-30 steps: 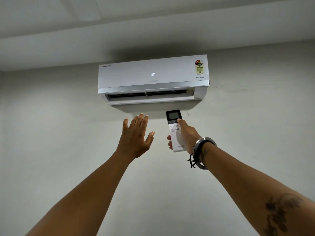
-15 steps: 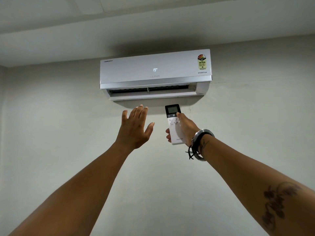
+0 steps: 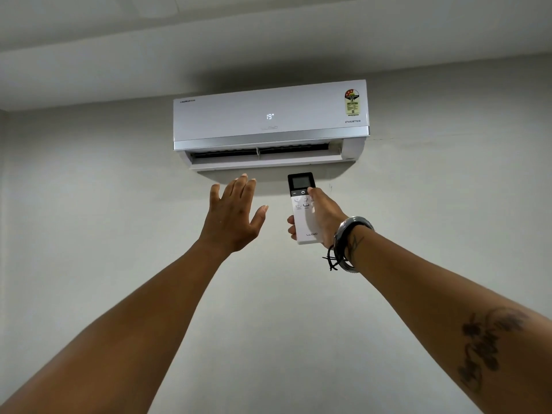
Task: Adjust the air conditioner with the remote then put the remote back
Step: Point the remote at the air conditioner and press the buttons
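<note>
A white air conditioner point(image 3: 270, 115) hangs high on the wall, its flap open and its front display reading 19. My right hand point(image 3: 324, 216) grips a white remote point(image 3: 304, 222) with a dark screen at the top, held upright and aimed at the unit, thumb resting on the buttons. My left hand point(image 3: 231, 216) is raised just under the open flap, palm toward the unit, fingers spread and holding nothing. Both arms reach up from the lower corners.
A plain grey wall point(image 3: 89, 234) surrounds the unit, with the ceiling point(image 3: 149, 40) close above it. A metal bangle and a dark thread point(image 3: 348, 243) circle my right wrist.
The display went from 18 to 19. The unit and both hands have shifted slightly upward in view; the grip on the remote is the same.
</note>
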